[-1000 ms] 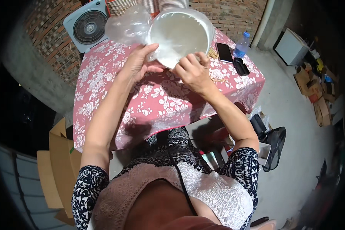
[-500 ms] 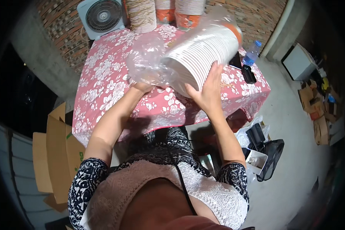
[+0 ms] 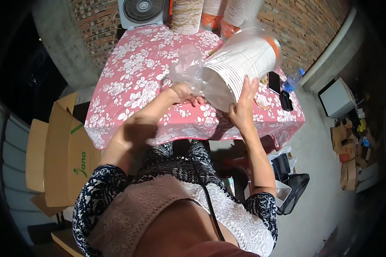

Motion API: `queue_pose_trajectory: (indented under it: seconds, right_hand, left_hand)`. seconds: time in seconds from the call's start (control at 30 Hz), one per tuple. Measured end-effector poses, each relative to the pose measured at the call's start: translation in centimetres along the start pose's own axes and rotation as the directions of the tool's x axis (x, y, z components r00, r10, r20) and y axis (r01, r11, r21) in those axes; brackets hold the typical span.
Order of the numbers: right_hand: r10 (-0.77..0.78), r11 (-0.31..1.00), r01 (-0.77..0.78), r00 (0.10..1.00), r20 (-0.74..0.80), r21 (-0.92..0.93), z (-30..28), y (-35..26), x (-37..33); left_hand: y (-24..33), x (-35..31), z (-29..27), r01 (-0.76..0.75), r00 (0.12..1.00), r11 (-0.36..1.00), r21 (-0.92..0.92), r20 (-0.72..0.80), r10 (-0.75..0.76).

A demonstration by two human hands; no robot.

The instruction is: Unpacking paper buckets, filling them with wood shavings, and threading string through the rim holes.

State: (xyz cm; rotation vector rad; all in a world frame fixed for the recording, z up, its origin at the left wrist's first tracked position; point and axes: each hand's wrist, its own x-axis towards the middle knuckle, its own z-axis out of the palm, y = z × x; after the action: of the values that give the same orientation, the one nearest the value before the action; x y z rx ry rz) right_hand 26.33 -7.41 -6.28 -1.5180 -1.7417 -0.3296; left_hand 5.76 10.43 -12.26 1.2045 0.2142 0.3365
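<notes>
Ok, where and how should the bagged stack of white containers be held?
Best, probably, by the long sides of the stack, from left and right: its nested rims form a cylinder, tilted, with the open mouth facing near-left. The right hand is spread on the right side near the mouth. The clear bag, loose at its left, looks too slack to grip there.

Counter (image 3: 133, 77) across the middle of the frame, draped in a pink cloth (image 3: 180, 128) with white flowers. Along its far edge: grey fan (image 3: 143, 9), upper left; tan-streaked stack (image 3: 187, 17), top centre; two orange-based stacks (image 3: 211, 13) just right. Right of centre: black phone (image 3: 273, 81), blue-capped bottle (image 3: 293, 81), black case (image 3: 286, 101). Tipped bagged stack (image 3: 244, 62), upper centre, contact with cloth unclear.
</notes>
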Motion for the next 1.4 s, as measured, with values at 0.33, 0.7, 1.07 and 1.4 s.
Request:
queue_pose_trajectory:
  seconds: [0.33, 0.7, 1.07, 1.4]
  right_hand:
    - [-0.205, 0.977, 0.211, 0.964, 0.172, -0.020, -1.0, -3.6, 0.9]
    - [-0.452, 0.864, 0.377, 0.873, 0.182, 0.333, -0.6, -4.0, 0.7]
    - [-0.448, 0.771, 0.353, 0.892, 0.058, 0.530, 6.6, -4.9, 5.4]
    - [-0.309, 0.893, 0.302, 0.951, -0.032, 0.335, 5.9, -6.6, 3.2]
  left_hand:
    - [1.8, -6.9, 1.3, -0.273, 0.953, 0.934, -0.229, 0.066, 0.295]
    - [0.0, -13.4, 2.4, -0.131, 0.916, 0.831, 0.541, -0.254, 0.310]
    - [2.0, -14.5, 3.8, 0.107, 0.552, 0.186, 0.977, -0.214, 0.806]
    - [1.0, -13.6, 3.4, 0.276, 0.234, -0.052, 0.960, -0.015, 0.972]
